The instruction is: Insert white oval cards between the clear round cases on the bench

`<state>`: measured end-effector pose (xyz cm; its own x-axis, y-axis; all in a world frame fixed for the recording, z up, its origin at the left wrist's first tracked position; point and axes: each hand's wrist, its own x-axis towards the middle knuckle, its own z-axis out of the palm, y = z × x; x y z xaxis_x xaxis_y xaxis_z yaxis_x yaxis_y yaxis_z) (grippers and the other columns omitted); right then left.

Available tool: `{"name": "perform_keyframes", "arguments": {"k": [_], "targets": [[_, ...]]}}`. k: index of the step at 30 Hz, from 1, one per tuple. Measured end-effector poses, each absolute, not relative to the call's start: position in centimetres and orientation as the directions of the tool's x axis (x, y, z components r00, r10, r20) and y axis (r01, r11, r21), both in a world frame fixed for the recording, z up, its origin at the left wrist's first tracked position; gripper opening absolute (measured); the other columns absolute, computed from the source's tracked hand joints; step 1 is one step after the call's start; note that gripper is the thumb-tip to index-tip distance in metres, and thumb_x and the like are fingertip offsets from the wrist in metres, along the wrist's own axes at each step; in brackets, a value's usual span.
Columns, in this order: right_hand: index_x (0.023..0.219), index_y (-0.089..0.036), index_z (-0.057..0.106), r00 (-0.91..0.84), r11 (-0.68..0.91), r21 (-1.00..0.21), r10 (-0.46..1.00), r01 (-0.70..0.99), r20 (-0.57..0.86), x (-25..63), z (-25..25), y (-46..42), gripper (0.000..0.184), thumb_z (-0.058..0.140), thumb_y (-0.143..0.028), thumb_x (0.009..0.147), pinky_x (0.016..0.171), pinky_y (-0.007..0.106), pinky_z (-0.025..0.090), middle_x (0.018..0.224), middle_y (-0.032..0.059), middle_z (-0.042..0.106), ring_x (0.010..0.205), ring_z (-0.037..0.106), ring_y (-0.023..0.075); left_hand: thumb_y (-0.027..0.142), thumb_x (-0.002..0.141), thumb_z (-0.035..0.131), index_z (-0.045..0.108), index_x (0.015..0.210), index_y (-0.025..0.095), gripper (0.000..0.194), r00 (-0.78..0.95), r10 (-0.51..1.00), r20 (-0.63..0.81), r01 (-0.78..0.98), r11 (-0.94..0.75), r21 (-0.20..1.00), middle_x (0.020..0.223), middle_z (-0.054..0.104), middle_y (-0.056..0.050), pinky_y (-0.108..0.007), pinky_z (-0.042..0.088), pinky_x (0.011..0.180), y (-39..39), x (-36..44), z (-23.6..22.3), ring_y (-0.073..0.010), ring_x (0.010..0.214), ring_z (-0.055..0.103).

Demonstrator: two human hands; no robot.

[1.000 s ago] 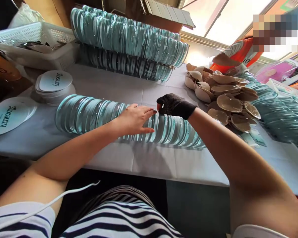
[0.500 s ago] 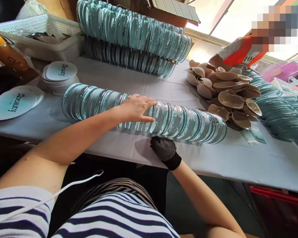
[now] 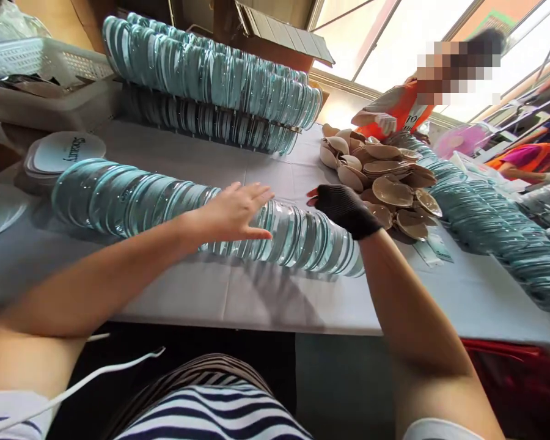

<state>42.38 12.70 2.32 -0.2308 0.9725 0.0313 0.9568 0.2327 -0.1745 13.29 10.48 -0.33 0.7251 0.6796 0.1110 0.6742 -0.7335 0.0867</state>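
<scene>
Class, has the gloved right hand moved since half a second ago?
Yes: the right hand has moved away from the table's front edge, towards the brown cups.

A white card (image 3: 68, 153) near the tabletop's (image 3: 187, 293) far left corner bears "beauty", its start unclear; an orange garment (image 3: 401, 115) beyond the far edge reads "TO", the line beneath illegible.

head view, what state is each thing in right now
left hand, bare, fingers spread over the near row
right hand, gloved, fingers partly bent
near row of clear round packs, packs standing on edge
far rows of clear round packs, stacked in tiers
beige cups, heaped loosely
white basket, open-topped, partly filled
printed round cards, stacked flat
white cord, slack
</scene>
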Motion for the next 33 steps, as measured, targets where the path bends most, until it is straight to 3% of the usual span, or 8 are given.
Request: {"name": "perform_keyframes", "arguments": {"k": [3,6,10,15,21,27,30,33], "targets": [[0.115,-0.021,0.07,-0.347,0.342,-0.063,0.902,0.937,-0.256,37.5,2.4,16.5,0.036,0.061,-0.025,0.081,0.069,0.024,0.045,0.099,0.0048,0.073,0.081,0.065,0.0169,0.065,0.089,0.049,0.035,0.148,0.014,0.08,0.725,0.682,0.098,0.676,-0.731,0.09,0.152,0.041,-0.014,-0.043,0.029,0.111,10.2,15.9,-1.2,-0.028,0.138,0.039],[0.118,-0.017,0.069,-0.475,0.499,-0.044,0.789,0.865,-0.39,34.7,2.3,18.7,0.044,0.061,-0.011,0.076,0.068,0.022,0.044,0.094,0.0049,0.073,0.076,0.063,0.014,0.063,0.089,0.05,0.035,0.147,0.015,0.078,0.706,0.699,0.114,0.694,-0.715,0.085,0.148,0.046,-0.013,-0.043,0.032,0.106,9.9,16.7,-1.6,-0.0279,0.132,0.045],[0.119,-0.013,0.067,-0.524,0.538,-0.122,0.704,0.834,-0.479,34.7,2.5,19.4,0.046,0.065,-0.012,0.074,0.065,0.023,0.043,0.082,0.0033,0.072,0.066,0.059,0.0118,0.065,0.088,0.05,0.033,0.148,0.016,0.079,0.697,0.711,0.094,0.706,-0.703,0.085,0.145,0.049,-0.013,-0.042,0.033,0.102,9.7,16.5,-1.3,-0.0285,0.127,0.048],[0.117,-0.011,0.067,-0.505,0.539,-0.071,0.725,0.839,-0.469,34.7,2.5,19.2,0.044,0.066,-0.011,0.073,0.066,0.023,0.044,0.091,0.0067,0.073,0.074,0.062,0.0145,0.064,0.088,0.051,0.033,0.148,0.019,0.077,0.691,0.717,0.093,0.711,-0.697,0.086,0.144,0.05,-0.012,-0.042,0.031,0.101,9.6,16.6,-1.3,-0.029,0.129,0.047],[0.103,-0.016,0.074,-0.585,0.623,0.059,0.76,0.78,-0.282,34.2,2.4,17.9,0.031,0.061,-0.014,0.075,0.073,0.025,0.043,0.096,0.0059,0.074,0.086,0.065,0.0189,0.065,0.089,0.049,0.03,0.149,0.018,0.079,0.67,0.736,0.094,0.728,-0.676,0.109,0.144,0.05,-0.013,-0.042,0.031,0.102,9.4,16.6,-1.5,-0.0292,0.129,0.047],[0.089,-0.013,0.073,-0.504,0.511,-0.123,0.859,0.851,0.087,36.5,2.1,11.0,0.019,0.058,-0.014,0.076,0.069,0.023,0.041,0.082,0.0055,0.072,0.075,0.064,0.016,0.067,0.089,0.045,0.039,0.145,0.018,0.074,0.68,0.724,0.115,0.716,-0.69,0.11,0.149,0.046,-0.012,-0.042,0.029,0.106,9.5,16.1,-1.8,-0.0275,0.133,0.044],[0.085,-0.015,0.073,-0.461,0.486,-0.097,0.865,0.869,0.199,36.4,-0.8,5.1,0.018,0.056,-0.018,0.083,0.064,0.024,0.04,0.081,0.0065,0.071,0.072,0.064,0.0163,0.069,0.089,0.043,0.039,0.146,0.018,0.076,0.695,0.712,0.103,0.703,-0.702,0.111,0.15,0.045,-0.012,-0.042,0.028,0.107,9.6,16.0,-1.8,-0.0275,0.134,0.043],[0.091,-0.016,0.074,-0.459,0.468,-0.01,0.87,0.884,0.179,35.3,-6.0,-0.6,0.025,0.049,-0.02,0.091,0.059,0.025,0.039,0.09,0.0088,0.073,0.071,0.065,0.017,0.068,0.089,0.044,0.039,0.146,0.02,0.074,0.698,0.713,0.074,0.703,-0.701,0.12,0.149,0.046,-0.011,-0.041,0.028,0.108,9.5,15.9,-1.7,-0.0275,0.133,0.044]]}}
